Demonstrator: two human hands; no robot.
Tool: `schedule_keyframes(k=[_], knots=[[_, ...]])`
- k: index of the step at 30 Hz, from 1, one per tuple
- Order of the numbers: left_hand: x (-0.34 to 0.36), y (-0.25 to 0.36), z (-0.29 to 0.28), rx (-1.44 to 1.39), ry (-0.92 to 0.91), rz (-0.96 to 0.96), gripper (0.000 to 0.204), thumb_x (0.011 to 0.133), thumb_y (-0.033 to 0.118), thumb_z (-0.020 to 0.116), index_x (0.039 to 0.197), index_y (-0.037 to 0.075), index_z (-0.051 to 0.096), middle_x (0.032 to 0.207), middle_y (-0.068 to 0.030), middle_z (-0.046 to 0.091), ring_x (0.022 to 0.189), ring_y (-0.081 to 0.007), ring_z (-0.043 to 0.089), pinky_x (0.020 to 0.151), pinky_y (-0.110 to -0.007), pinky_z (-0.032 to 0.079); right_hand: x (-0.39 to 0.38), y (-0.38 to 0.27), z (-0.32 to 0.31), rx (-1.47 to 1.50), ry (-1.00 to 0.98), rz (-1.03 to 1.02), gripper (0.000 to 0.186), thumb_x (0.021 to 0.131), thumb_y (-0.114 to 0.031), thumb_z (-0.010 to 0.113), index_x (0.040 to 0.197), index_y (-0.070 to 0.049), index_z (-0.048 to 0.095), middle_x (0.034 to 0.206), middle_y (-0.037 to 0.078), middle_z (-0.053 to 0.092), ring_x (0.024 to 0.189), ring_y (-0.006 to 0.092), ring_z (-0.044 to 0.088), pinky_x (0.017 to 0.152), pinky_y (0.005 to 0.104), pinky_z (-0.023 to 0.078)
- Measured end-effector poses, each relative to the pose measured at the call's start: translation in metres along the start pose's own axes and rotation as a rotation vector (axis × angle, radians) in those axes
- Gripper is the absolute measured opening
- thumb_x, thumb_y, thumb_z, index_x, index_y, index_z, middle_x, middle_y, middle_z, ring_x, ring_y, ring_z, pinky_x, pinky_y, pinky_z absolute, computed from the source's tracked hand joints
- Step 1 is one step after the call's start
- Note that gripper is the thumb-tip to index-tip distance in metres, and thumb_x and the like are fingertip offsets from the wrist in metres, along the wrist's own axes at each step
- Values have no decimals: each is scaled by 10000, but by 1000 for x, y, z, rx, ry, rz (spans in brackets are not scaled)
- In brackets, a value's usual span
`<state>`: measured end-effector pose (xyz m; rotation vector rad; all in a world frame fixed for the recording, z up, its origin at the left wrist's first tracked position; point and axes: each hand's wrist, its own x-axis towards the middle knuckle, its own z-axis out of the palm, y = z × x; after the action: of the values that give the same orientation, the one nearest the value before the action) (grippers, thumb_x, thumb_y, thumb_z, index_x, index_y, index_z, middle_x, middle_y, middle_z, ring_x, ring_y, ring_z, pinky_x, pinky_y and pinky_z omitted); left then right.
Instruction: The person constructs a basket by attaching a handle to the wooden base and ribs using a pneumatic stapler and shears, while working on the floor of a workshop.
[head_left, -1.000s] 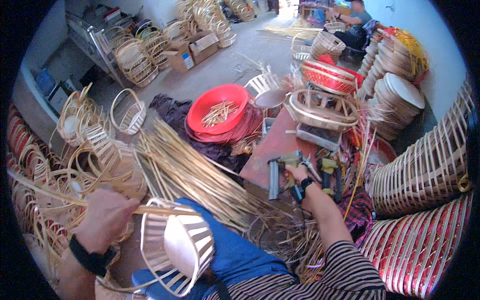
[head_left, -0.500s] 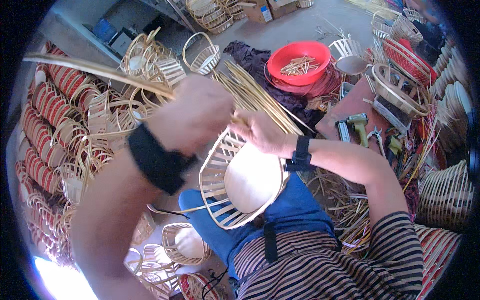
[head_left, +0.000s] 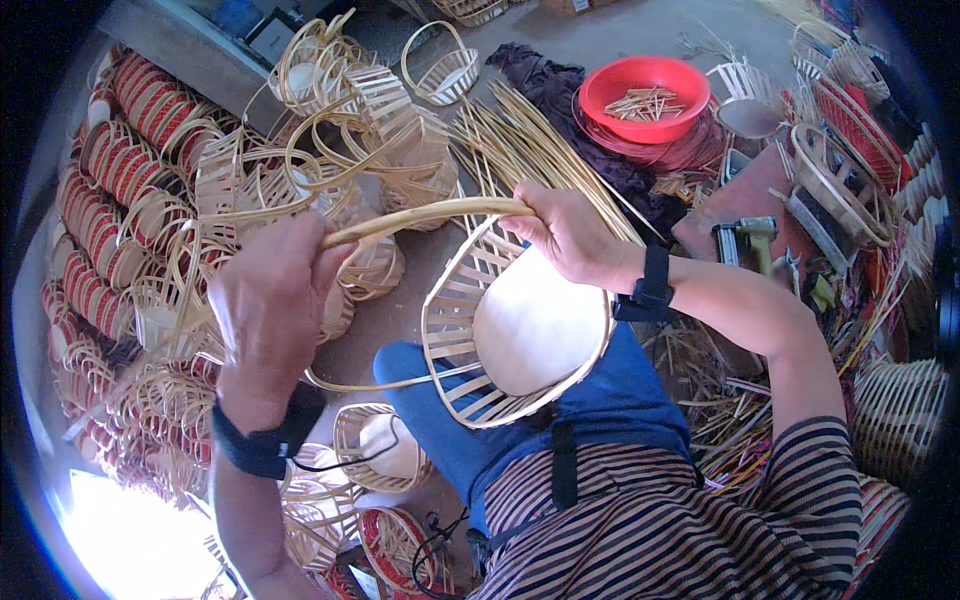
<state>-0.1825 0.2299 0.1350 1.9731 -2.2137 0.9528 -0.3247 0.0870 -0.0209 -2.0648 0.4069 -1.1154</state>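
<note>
Between my two hands a pale wooden strip (head_left: 430, 213) is held, arched slightly upward. My left hand (head_left: 275, 300) is closed round it on the left, and the rest of the strip past that hand is hard to make out. With thumb and fingers, my right hand (head_left: 575, 235) grips its right end, just above the rim of a slatted basket (head_left: 447, 325). That oval basket rests tilted on my thighs, its solid pale base facing up. One thin loose strip (head_left: 400, 384) sticks out from the basket's left side, over my knee.
Stacked red-and-natural baskets (head_left: 105, 240) fill the left side, with handled baskets (head_left: 385, 130) beside them. Long thin sticks (head_left: 540, 150) lie ahead. A red basin (head_left: 645, 75) holds short sticks. At right a nail gun (head_left: 745, 240) lies on a board; a small basket (head_left: 350, 430) stands by my knee.
My left hand has moved left and down, away from my right hand, and the strip now bows between them. The whole view has shifted a little.
</note>
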Motion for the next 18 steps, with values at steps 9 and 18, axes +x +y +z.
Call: schedule_keyframes(k=[9,18], knots=[[-20,9,37,-345,171,-249,139,728,149,551,832,57,563,731,-104,569,634,-232,564,555,-279,433,0,-1,-7,-36,9,-27,310,788,-333,457,683,-43,438,497,132,431,471,301,453,421,354,318],[-18,15,61,-614,324,-259,246,770,80,494,1011,55,533,904,-91,576,802,-146,550,694,-241,419,1,2,-25,133,-194,25,274,820,-289,438,756,-24,469,565,-20,346,523,58,311,449,217,262]])
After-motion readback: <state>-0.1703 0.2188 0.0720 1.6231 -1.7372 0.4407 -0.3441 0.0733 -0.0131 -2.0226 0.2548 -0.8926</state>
